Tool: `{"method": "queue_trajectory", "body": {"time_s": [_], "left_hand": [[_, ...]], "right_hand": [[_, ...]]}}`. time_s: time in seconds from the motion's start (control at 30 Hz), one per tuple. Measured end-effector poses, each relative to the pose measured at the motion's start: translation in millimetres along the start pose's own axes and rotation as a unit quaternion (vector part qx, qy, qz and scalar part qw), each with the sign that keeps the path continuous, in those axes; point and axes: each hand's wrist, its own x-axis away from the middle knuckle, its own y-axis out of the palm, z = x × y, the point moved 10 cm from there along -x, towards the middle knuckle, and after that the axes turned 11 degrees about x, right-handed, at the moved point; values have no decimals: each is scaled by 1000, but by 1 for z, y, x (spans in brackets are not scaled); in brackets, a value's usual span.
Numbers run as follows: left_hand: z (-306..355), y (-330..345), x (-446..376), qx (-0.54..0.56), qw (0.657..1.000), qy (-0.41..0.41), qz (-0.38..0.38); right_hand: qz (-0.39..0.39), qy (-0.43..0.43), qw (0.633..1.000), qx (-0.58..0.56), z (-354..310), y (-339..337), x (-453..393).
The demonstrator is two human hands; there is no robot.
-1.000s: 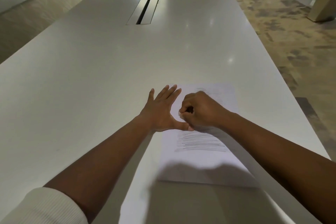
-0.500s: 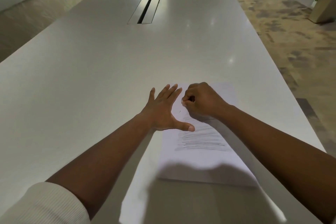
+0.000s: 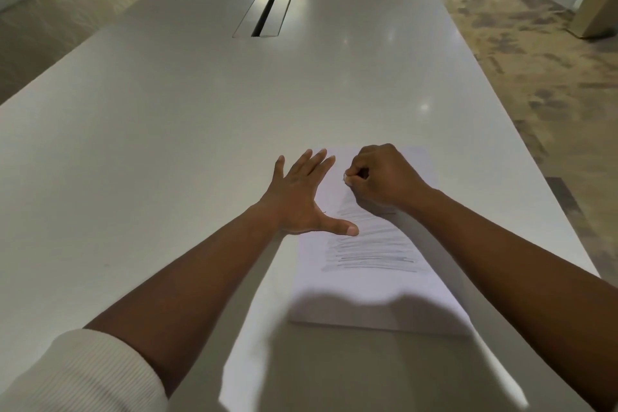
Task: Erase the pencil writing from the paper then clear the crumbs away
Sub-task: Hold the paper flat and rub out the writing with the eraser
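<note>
White paper [image 3: 378, 291] (grey pencil lines [image 3: 371, 249]), white table [image 3: 167, 144]

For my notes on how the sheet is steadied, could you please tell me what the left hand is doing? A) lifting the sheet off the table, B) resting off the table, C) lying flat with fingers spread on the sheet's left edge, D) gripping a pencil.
C: the left hand lies flat, fingers spread, across the left edge of the white paper sheet on the long white table.

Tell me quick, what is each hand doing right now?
Left hand: open, fingers spread flat, pressing the paper down.
Right hand: closed, fingers curled, pinching a small eraser against the paper.
</note>
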Motion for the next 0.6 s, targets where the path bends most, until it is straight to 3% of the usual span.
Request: {"method": "queue_trajectory", "body": {"time_s": [0.27, 0.43, 0.5, 0.6], "left_hand": [[0, 0, -2, -5, 1000, 0, -5], [1, 0, 0, -1, 1000, -3, -8], [1, 0, 0, 0, 1000, -3, -7], [0, 1, -1, 0, 1000, -2, -5]], "right_hand": [[-107, -76, 991, -29, -22, 15, 24], [17, 20, 1000, 14, 16, -10, 7], [19, 36, 999, 8, 24, -13, 3], [-24, -23, 999, -3, 1, -3, 11]]}}
